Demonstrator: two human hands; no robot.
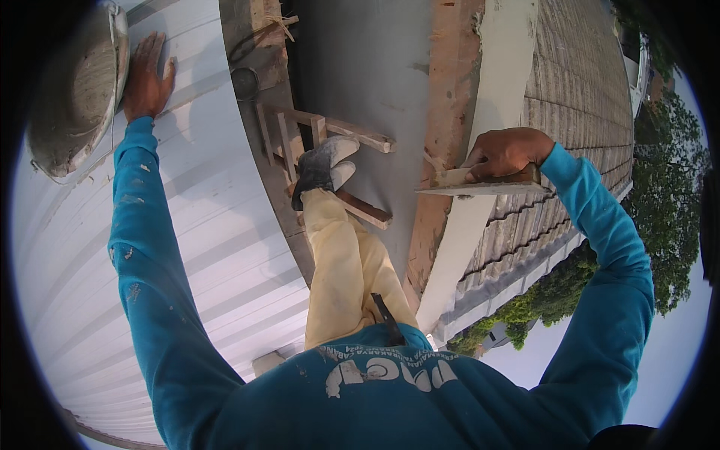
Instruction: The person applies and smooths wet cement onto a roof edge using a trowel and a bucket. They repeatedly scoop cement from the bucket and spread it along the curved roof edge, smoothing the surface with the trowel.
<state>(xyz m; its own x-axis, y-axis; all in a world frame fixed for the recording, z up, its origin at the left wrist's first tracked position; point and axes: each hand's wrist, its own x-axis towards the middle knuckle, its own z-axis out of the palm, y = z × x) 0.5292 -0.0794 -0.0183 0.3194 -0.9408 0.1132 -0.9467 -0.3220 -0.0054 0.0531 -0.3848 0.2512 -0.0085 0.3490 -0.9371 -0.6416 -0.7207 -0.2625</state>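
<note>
My left hand (148, 86) lies with fingers stretched out on the white ribbed metal roofing (202, 172), right beside a bucket (118, 52) of grey mortar (75, 97). On the other side, my right hand (511, 152) is closed around a plastering float (484, 186), a flat board seen nearly edge-on. The float sits over the top of a wall, across its rough brownish strip (454, 82) and the pale smooth band (506, 60). Whether its underside touches the wall cannot be seen.
A wooden frame (367, 136) stands below me, with my shoe (324, 161) on or above it. Between roofing and wall runs a deep grey gap (360, 60). A tiled roof (574, 82) slopes away at the right, with trees (667, 202) beyond.
</note>
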